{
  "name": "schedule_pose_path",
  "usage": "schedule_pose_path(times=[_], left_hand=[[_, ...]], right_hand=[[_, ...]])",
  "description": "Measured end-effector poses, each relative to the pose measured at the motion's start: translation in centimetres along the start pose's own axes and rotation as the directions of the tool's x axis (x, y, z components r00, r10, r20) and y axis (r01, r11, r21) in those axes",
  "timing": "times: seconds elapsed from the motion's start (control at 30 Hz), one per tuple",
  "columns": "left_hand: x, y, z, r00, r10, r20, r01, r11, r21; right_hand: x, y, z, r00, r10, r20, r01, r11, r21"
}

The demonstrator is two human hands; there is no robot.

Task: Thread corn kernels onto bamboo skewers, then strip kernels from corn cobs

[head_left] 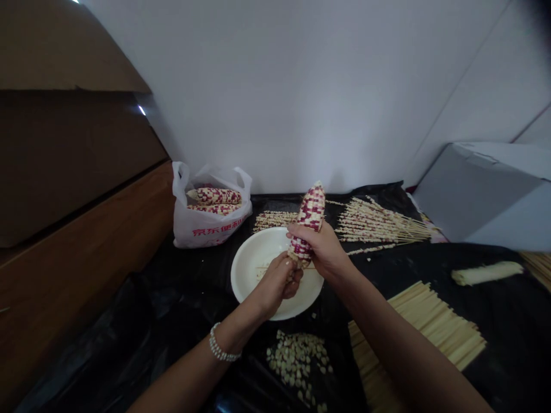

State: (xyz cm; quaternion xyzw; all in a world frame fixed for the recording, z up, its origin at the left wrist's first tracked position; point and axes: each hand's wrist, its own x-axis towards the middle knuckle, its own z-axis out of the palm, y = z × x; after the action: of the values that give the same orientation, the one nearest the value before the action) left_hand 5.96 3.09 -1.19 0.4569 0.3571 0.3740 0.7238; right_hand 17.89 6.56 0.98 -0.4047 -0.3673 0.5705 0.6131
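Over a white bowl, a speckled purple and cream corn cob is held upright, slightly tilted. My right hand wraps round its middle, thumb across the front. At the cob's lower end, my left hand is closed on its base, fingers curled underneath. Thin sticks and a few kernels show in the bowl, partly hidden by my hands. Loose kernels lie on the black sheet in front of the bowl.
A white plastic bag with more cobs stands at the left. Skewers threaded with kernels lie behind and right. Bare sticks and a stripped cob are on the right. A white box stands at the back right; brown boxes stand left.
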Motion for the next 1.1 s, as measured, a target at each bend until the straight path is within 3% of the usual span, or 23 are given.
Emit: schedule_pose_path(times=[0.13,0.3,0.5,0.67,0.8,0.9,1.1], left_hand=[[0.0,0.7,-0.4,0.998,-0.048,0.046,0.048,0.999,0.016],[0.3,0.8,-0.8,0.995,-0.012,-0.097,0.022,0.995,0.101],[0.0,1.1,-0.5,0.997,-0.020,-0.071,0.028,0.993,0.112],[0.5,-0.7,-1.0,0.998,0.053,-0.040,-0.046,0.987,0.157],[1.1,-2.1,-1.4,0.988,0.123,-0.097,-0.101,0.973,0.206],[1.2,-2.0,-1.0,0.988,0.085,-0.130,-0.060,0.981,0.185],[0.4,0.1,0.2,0.990,-0.020,-0.140,0.031,0.996,0.080]], right_hand=[[0.1,-0.2,-0.1,1.000,0.015,-0.022,-0.014,1.000,0.026],[0.2,-0.2,0.0,0.999,0.004,-0.037,-0.003,0.999,0.032],[0.2,-0.8,-0.1,0.999,0.029,0.031,-0.029,1.000,0.005],[0.0,-0.2,0.0,0.999,0.005,0.037,-0.001,0.994,-0.108],[-0.1,0.5,0.0,0.998,-0.058,0.024,0.061,0.984,-0.165],[-0.2,0.6,0.1,0.998,-0.055,0.030,0.059,0.985,-0.163],[0.0,0.2,0.3,0.994,0.092,0.055,-0.089,0.995,-0.054]])
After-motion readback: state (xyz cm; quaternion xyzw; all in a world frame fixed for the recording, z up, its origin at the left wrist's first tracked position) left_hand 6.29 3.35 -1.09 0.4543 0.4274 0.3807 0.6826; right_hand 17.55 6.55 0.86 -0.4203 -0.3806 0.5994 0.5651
